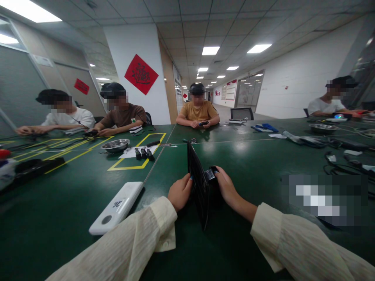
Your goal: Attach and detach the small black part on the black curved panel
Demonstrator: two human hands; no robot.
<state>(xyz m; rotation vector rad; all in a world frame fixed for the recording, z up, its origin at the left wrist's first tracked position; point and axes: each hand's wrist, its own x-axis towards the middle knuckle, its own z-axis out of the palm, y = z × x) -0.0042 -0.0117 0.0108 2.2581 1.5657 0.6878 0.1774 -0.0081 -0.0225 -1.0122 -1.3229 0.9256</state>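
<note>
A thin black panel (pixel 197 179) stands nearly on edge in front of me, its broad face turned sideways. My left hand (pixel 180 192) grips it from the left, fingers partly hidden behind it. On its right side a black boxy part (pixel 213 182) with a shiny silver-grey patch sticks out. My right hand (pixel 226 188) is closed around this part, its fingertips on the outer end. Whether part and panel are joined, I cannot tell. Nearest to my left forearm lies a white oblong device (pixel 117 208) marked 26.
A metal bowl (pixel 115 146) and several black clips (pixel 144 153) lie by yellow tape (pixel 129 168) on the green table (pixel 164 257). Cables (pixel 341 166) and a pixelated item (pixel 324 201) are at right. Several people sit around, one person (pixel 197 113) directly opposite.
</note>
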